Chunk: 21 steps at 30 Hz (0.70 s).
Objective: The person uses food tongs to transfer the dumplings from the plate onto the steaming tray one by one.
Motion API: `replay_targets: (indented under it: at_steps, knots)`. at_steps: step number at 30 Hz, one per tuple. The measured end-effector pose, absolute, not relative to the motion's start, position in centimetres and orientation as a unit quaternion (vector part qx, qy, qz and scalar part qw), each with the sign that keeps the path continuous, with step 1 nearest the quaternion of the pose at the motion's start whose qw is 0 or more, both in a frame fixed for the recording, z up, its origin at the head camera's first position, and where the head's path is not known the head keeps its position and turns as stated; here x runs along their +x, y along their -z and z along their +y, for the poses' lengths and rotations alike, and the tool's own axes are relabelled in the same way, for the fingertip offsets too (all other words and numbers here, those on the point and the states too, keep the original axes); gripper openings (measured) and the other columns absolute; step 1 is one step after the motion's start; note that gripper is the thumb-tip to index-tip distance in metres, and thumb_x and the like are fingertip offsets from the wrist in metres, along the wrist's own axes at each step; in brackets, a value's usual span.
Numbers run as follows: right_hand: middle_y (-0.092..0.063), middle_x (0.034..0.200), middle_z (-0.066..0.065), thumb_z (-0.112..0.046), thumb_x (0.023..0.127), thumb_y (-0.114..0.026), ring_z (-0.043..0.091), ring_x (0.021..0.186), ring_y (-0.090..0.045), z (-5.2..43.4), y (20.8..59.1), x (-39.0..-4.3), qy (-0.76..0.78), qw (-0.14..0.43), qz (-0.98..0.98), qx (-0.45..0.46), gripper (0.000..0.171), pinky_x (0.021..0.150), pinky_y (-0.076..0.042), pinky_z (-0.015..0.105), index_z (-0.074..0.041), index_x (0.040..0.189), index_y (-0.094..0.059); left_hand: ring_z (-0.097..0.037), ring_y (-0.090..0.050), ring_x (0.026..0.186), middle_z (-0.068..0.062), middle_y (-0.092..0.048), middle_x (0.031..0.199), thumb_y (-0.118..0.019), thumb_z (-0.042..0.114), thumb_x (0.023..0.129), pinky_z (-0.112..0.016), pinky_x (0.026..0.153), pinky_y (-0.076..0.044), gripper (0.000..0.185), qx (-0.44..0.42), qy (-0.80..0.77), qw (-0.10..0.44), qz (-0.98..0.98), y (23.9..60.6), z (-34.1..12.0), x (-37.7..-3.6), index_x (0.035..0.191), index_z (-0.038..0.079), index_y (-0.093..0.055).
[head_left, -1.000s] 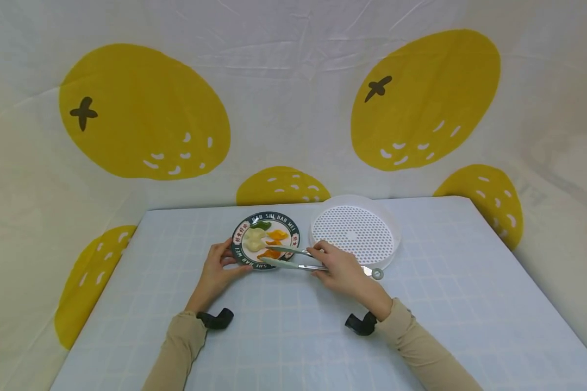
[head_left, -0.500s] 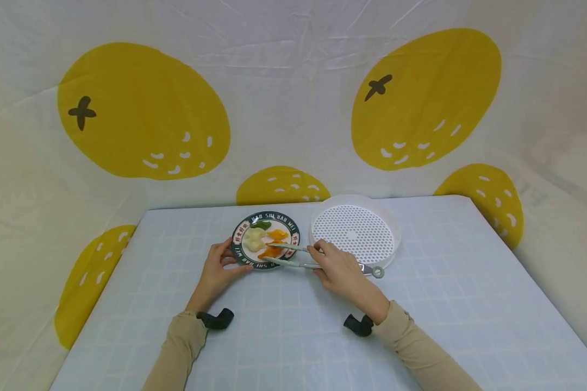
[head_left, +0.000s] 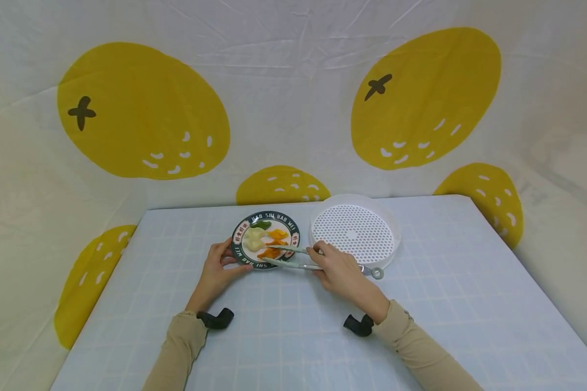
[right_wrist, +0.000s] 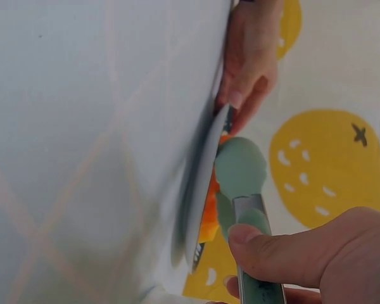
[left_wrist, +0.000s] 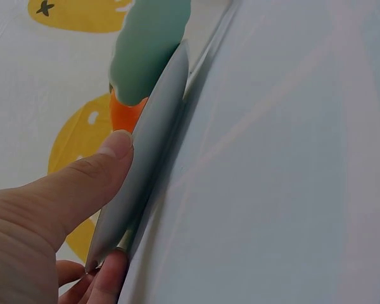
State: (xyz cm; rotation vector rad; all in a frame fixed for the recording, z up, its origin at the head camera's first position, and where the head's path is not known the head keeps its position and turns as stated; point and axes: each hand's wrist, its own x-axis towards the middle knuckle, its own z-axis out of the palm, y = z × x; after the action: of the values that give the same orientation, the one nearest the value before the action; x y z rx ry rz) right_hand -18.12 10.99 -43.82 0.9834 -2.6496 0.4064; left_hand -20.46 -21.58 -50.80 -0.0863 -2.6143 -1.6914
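A round plate with a dark lettered rim sits on the table and carries a pale dumpling, orange pieces and a green bit. My left hand grips the plate's near-left rim, thumb on top. My right hand holds tongs with pale green tips. The tips straddle an orange piece at the plate's near edge.
A white round perforated tray stands just right of the plate. The table has a pale blue grid cloth. A backdrop with large yellow fruit prints hangs behind and around the table.
The tongs' tips have moved slightly further onto the plate, around the near orange piece. The left hand and plate have stayed put.
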Motion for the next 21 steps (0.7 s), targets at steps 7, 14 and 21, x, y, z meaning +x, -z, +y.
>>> replay_targets:
  at_steps: [7,14,21]
  knots:
    - [-0.062,0.107,0.002,-0.011,0.081,-0.081,0.013,0.066,-0.054,10.74,44.02,-17.97,-0.142,0.155,-0.917,0.339,0.038,0.039,-0.034,0.017,-0.013,0.118,-0.072,-0.027,-0.058,0.11,-0.014,-0.039,0.131,-0.088,0.028,0.076,-0.035,0.1,-0.051,0.102,-0.025,0.545,0.011,-0.838,50.67,-21.55,-20.35,0.154,0.002,-0.029]
    - [-0.062,0.104,-0.001,-0.013,0.083,-0.08,0.011,0.06,-0.049,10.66,44.01,-17.89,-0.148,0.155,-0.917,0.336,0.032,0.038,-0.031,0.016,-0.013,0.115,-0.074,-0.026,-0.059,0.109,-0.013,-0.039,0.131,-0.089,0.028,0.075,-0.032,0.098,-0.051,0.102,-0.027,0.542,0.015,-0.84,50.88,-21.64,-20.43,0.154,0.002,-0.03]
    - [-0.062,0.102,-0.001,-0.012,0.084,-0.08,0.009,0.06,-0.048,10.68,43.81,-17.81,-0.156,0.156,-0.916,0.334,0.031,0.039,-0.032,0.015,-0.012,0.114,-0.075,-0.024,-0.059,0.108,-0.011,-0.039,0.132,-0.089,0.029,0.074,-0.025,0.096,-0.052,0.102,-0.027,0.538,0.02,-0.842,50.91,-21.66,-20.5,0.154,0.003,-0.031]
